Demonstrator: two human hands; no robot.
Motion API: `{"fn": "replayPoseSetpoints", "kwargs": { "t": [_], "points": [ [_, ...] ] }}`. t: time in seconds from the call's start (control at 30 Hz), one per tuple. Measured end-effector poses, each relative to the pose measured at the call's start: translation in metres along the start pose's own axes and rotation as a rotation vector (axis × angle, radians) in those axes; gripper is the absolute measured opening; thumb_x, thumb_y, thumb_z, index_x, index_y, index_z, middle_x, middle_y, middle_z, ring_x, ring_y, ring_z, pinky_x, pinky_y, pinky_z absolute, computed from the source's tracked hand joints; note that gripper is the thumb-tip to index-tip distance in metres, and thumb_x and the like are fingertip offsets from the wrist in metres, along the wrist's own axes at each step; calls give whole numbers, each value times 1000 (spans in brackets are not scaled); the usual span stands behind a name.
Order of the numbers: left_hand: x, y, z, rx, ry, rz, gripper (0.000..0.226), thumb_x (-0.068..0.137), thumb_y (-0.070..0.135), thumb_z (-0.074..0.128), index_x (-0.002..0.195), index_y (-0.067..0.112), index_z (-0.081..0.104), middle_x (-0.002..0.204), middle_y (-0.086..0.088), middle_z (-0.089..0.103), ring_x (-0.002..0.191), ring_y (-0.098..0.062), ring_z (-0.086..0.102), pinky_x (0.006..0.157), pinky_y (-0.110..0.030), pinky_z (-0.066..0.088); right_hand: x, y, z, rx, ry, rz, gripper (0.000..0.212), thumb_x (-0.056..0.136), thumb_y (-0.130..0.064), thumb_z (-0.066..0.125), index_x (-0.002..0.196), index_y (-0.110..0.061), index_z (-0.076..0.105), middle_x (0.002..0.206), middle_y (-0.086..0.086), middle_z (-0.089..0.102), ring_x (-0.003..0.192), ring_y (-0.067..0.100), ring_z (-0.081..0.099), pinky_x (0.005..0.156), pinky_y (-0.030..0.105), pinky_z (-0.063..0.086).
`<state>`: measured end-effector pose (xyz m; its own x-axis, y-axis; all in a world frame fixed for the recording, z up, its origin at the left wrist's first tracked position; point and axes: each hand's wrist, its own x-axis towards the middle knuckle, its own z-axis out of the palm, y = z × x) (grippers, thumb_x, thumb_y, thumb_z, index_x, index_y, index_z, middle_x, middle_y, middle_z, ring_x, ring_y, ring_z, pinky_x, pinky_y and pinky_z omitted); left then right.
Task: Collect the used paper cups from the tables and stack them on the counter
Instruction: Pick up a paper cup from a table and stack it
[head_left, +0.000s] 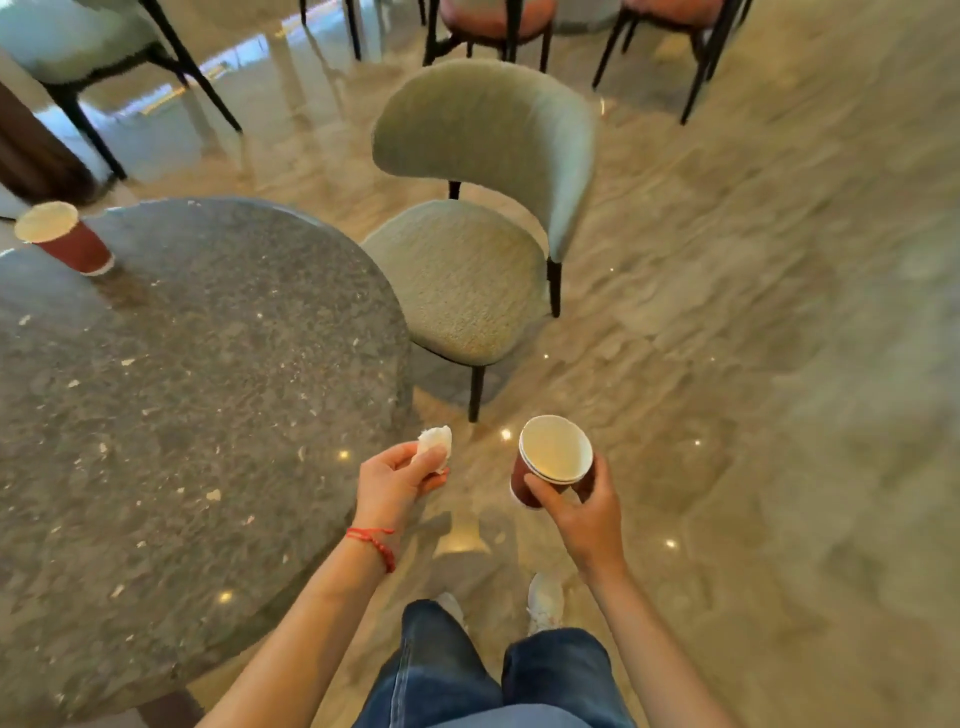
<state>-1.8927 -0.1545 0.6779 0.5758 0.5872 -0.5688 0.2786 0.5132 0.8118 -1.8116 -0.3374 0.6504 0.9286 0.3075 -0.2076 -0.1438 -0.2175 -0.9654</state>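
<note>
My right hand (584, 512) grips a small stack of dark red paper cups (553, 457) with white insides, held upright over the floor; two or three rims show nested together. My left hand (392, 480) is closed on a crumpled white napkin (435, 444) just past the table's right edge. A single red paper cup (65, 239) stands at the far left of the round grey stone table (182, 415), well out of reach of both hands.
A pale green upholstered chair (483, 218) stands tucked against the table's far right side. More chairs with black legs (691, 52) stand farther back. Glossy beige marble floor (779, 364) stretches to the right. My legs and white shoes show below.
</note>
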Motion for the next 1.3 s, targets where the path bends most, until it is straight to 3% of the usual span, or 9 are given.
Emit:
{"fn": "replayPoseSetpoints", "kwargs": {
  "t": [0.1, 0.27, 0.43, 0.53, 0.77, 0.9, 1.03, 1.17, 1.3],
  "points": [
    [-1, -9, 43, 122, -111, 1, 14, 79, 9, 69, 67, 17, 72, 67, -1, 69, 66, -11, 66, 63, -22, 56, -7, 8, -40, 37, 135, 24, 55, 67, -21, 83, 108, -40, 51, 110, -15, 61, 103, 2, 60, 82, 20, 50],
    [-2, -24, 120, 257, -232, -17, 17, 78, 10, 69, 63, 18, 72, 61, 2, 69, 69, -18, 65, 76, -33, 55, -12, 23, -106, 89, 297, 36, 52, 68, -19, 83, 106, -41, 55, 103, -23, 64, 97, -3, 61, 78, 12, 49],
    [-1, -35, 205, 313, -309, -15, 12, 79, 5, 68, 68, 10, 69, 56, 4, 67, 61, -14, 64, 65, -21, 58, -5, 30, -177, 128, 421, 63, 51, 62, -32, 82, 104, -42, 55, 102, -27, 64, 97, -3, 61, 77, 13, 49],
    [-3, -43, 257, 345, -353, -5, 5, 78, 5, 69, 73, 7, 69, 64, -3, 67, 61, -12, 64, 66, -21, 58, 7, 33, -220, 148, 475, 75, 50, 60, -35, 80, 102, -44, 55, 101, -30, 63, 97, -5, 60, 76, 15, 50],
    [0, -53, 351, 317, -386, -32, 9, 79, 3, 67, 72, 8, 68, 65, -4, 67, 57, -8, 66, 57, -17, 55, 46, 34, -298, 206, 477, 97, 57, 52, -47, 80, 104, -42, 56, 103, -25, 65, 98, -1, 62, 79, 21, 50],
    [19, -48, 397, 327, -406, -50, 4, 80, 4, 67, 77, 6, 69, 71, -9, 67, 59, -9, 67, 60, -19, 56, 84, 32, -328, 221, 495, 105, 56, 50, -48, 80, 102, -43, 57, 101, -24, 65, 97, 0, 63, 79, 21, 50],
    [53, -38, 445, 351, -408, -43, 2, 79, 9, 69, 78, 7, 69, 70, -5, 70, 65, -12, 68, 60, -19, 56, 139, 29, -351, 212, 503, 96, 56, 50, -48, 80, 101, -42, 58, 101, -26, 65, 95, -1, 63, 73, 12, 50],
    [98, -23, 504, 325, -427, -56, 2, 79, 6, 68, 80, 4, 69, 58, 1, 69, 59, -9, 67, 60, -19, 56, 209, 25, -374, 182, 511, 97, 59, 51, -50, 79, 105, -40, 57, 102, -22, 66, 97, -1, 62, 73, 14, 50],
    [144, 3, 567, 335, -439, -62, 7, 79, 5, 69, 73, 9, 69, 59, 0, 70, 58, -9, 67, 58, -17, 55, 285, 12, -400, 172, 537, 109, 60, 50, -53, 79, 104, -41, 57, 102, -21, 66, 97, -2, 62, 73, 15, 51]
  ]
}}
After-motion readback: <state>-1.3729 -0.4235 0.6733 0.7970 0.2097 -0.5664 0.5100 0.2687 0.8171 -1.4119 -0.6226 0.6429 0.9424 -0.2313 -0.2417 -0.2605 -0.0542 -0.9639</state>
